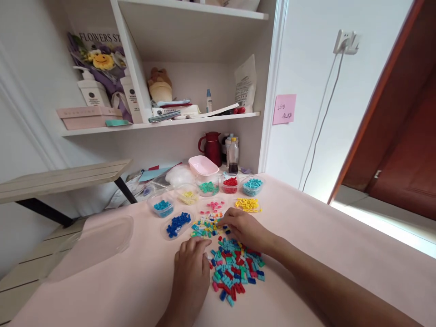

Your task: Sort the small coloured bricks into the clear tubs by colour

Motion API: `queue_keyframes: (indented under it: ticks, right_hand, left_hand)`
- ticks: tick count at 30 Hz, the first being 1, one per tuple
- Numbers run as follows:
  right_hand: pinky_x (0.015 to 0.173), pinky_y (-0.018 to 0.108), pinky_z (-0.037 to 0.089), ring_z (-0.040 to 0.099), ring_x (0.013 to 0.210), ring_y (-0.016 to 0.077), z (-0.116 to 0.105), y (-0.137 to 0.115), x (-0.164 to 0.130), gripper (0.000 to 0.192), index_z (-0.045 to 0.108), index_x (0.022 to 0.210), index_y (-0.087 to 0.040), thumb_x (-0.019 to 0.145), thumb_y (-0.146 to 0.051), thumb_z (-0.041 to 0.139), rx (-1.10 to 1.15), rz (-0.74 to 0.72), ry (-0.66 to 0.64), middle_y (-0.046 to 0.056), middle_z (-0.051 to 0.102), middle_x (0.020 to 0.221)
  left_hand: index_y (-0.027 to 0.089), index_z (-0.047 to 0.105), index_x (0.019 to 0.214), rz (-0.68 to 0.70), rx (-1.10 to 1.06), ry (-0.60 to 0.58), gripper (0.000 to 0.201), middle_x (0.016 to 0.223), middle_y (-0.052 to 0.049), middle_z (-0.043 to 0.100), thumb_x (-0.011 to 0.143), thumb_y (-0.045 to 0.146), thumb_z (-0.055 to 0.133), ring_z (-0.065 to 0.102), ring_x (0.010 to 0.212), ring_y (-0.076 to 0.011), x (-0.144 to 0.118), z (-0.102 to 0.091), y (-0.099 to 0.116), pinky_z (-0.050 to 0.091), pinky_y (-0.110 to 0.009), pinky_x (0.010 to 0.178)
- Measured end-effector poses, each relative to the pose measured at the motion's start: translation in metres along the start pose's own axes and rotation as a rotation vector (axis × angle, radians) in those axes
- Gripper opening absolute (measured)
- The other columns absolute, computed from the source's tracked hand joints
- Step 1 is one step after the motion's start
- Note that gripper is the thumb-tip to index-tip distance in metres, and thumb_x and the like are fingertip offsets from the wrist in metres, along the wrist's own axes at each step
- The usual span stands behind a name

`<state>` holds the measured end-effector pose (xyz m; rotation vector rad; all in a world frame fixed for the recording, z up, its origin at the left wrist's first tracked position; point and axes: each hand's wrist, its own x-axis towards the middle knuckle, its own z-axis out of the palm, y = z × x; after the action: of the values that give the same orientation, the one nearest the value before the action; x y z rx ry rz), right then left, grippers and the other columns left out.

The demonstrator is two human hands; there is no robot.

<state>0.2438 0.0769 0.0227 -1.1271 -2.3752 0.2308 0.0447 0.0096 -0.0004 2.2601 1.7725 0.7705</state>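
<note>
A heap of small mixed-colour bricks (236, 269) lies on the pink table (323, 236) in front of me. My left hand (191, 268) rests flat on the table just left of the heap, holding nothing. My right hand (244, 229) reaches over the heap, its fingertips pinching into a smaller patch of mixed bricks (206, 225); whether a brick is between the fingers is too small to tell. Beyond lie loose pink bricks (215, 205) and a yellow pile (248, 205).
Clear tubs hold sorted bricks: dark blue (177, 224), light blue (162, 207), yellow (188, 195), green (209, 187), red (230, 183), teal (252, 184). An empty pink tub (203, 165) and a clear lid (91, 247) are also there. Shelves stand behind; a wooden bench is on the left.
</note>
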Motion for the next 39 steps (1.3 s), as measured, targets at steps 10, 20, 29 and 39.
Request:
queue_keyframes:
  ticks: [10,20,29,39]
  right_hand:
    - [0.083,0.028,0.044,0.057,0.093,0.0178,-0.001,-0.004,-0.001,0.034,0.071,0.097,-0.022,0.083,-0.005,0.046,0.052,0.011,-0.019,0.006,0.062,0.097]
    - [0.079,0.028,0.043,0.056,0.089,0.0178,0.01,-0.007,-0.004,0.035,0.07,0.106,-0.028,0.085,-0.008,0.05,-0.001,-0.072,-0.059,0.007,0.058,0.098]
    - [0.076,0.028,0.043,0.06,0.09,0.0194,-0.004,0.006,-0.002,0.032,0.068,0.109,-0.026,0.083,-0.015,0.053,-0.039,0.059,-0.063,0.005,0.065,0.098]
    - [0.066,0.025,0.037,0.059,0.081,0.0179,0.001,0.01,-0.003,0.015,0.069,0.083,-0.024,0.079,-0.018,0.056,-0.096,0.126,-0.048,0.002,0.068,0.086]
  left_hand:
    - [0.025,0.058,0.123,-0.018,0.03,-0.021,0.046,0.122,-0.005,0.06,0.085,0.011,0.036,0.049,0.115,-0.02,0.0,0.0,0.0,0.036,-0.037,0.097]
    - [0.024,0.059,0.123,-0.016,0.079,-0.041,0.046,0.124,-0.006,0.059,0.086,0.012,0.034,0.048,0.116,-0.0219,0.002,0.001,-0.002,0.036,-0.039,0.098]
    - [0.032,0.055,0.128,0.031,0.146,-0.118,0.056,0.129,-0.005,0.056,0.081,0.006,0.038,0.044,0.12,-0.0221,-0.002,-0.002,0.006,0.033,-0.037,0.098]
    - [0.031,0.058,0.125,0.036,0.153,-0.124,0.054,0.13,-0.005,0.055,0.082,0.006,0.036,0.044,0.122,-0.0224,-0.002,-0.001,0.007,0.034,-0.039,0.099]
